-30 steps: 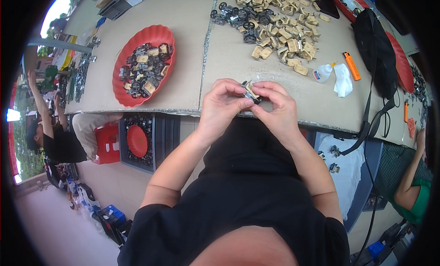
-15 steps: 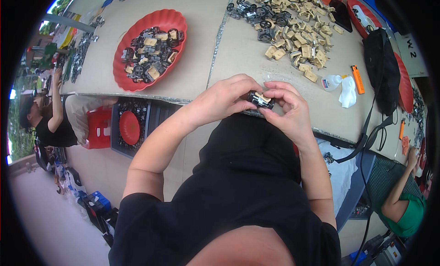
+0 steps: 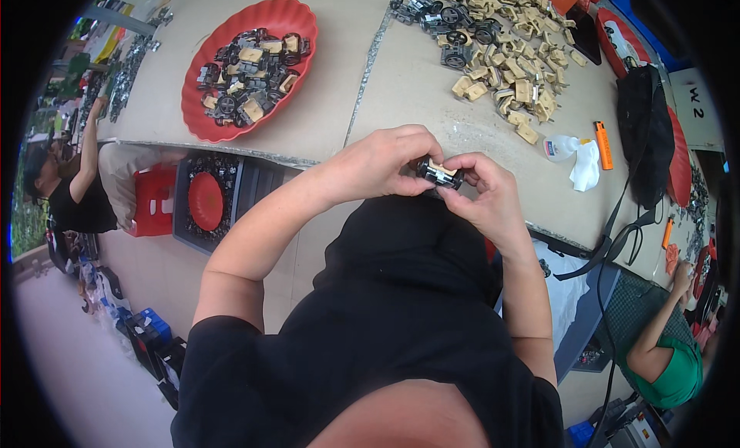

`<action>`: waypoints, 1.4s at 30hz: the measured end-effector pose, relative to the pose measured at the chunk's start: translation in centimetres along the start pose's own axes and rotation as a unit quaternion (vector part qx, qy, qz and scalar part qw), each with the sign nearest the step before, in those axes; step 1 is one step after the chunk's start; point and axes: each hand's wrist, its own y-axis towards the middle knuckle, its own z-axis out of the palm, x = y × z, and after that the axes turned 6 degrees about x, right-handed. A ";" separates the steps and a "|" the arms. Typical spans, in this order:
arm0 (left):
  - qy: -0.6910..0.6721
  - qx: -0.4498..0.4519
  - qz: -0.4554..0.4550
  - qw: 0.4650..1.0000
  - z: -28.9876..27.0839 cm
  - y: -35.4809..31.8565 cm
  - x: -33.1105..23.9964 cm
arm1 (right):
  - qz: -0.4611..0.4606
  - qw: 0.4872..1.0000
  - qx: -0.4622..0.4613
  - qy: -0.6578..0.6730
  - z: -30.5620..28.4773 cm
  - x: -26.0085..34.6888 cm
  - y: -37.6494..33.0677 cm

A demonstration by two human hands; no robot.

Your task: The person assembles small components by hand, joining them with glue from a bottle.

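Between both hands, just over the table's front edge, is a small toy car chassis (image 3: 439,173) with black wheels and a tan seat piece. My left hand (image 3: 397,164) grips its left end between thumb and fingers. At its right end, my right hand (image 3: 489,190) pinches it with thumb and forefinger. Beyond my hands lies a heap of tan seat pieces (image 3: 521,92), with several dark wheeled chassis (image 3: 456,56) along its left side. A red scalloped plate (image 3: 297,101) to the left holds many chassis with tan seats.
A small white bottle (image 3: 560,147), a white tissue (image 3: 586,167) and an orange lighter (image 3: 603,145) lie right of the heap. A black bag (image 3: 644,136) with straps hangs at the right edge. Co-workers sit at far left and lower right.
The chassis is still held in both hands and now tilts slightly differently. My right fingers have drawn in at its right end. The whole view has shifted slightly.
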 end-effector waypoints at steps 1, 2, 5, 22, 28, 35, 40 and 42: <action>0.016 0.000 0.012 1.000 0.0 0.1 0.1 | 0.001 1.000 0.001 0.000 0.1 0.1 0.1; 0.014 0.000 0.011 1.000 -0.1 0.1 0.2 | -0.011 1.000 -0.004 -0.001 0.1 0.4 0.2; 0.016 0.019 0.029 0.999 -0.4 0.3 0.4 | -0.031 0.999 0.005 -0.039 -0.2 1.0 0.5; 0.000 0.023 0.154 0.988 -0.5 0.9 2.9 | -0.113 0.980 0.035 -0.163 -0.6 1.0 0.8; -0.018 0.030 0.091 0.995 -0.3 0.9 2.5 | -0.086 0.985 0.020 -0.149 -0.7 0.5 1.0; -0.029 0.024 0.079 0.996 -0.1 0.9 2.9 | -0.078 0.984 0.017 -0.157 -0.6 0.8 1.0; -0.029 0.016 0.112 0.993 -0.2 0.9 2.8 | -0.094 0.983 0.012 -0.157 -0.5 1.1 0.9; -0.037 0.031 0.086 0.995 -0.3 0.9 2.7 | -0.097 0.985 0.012 -0.143 -0.4 0.8 0.9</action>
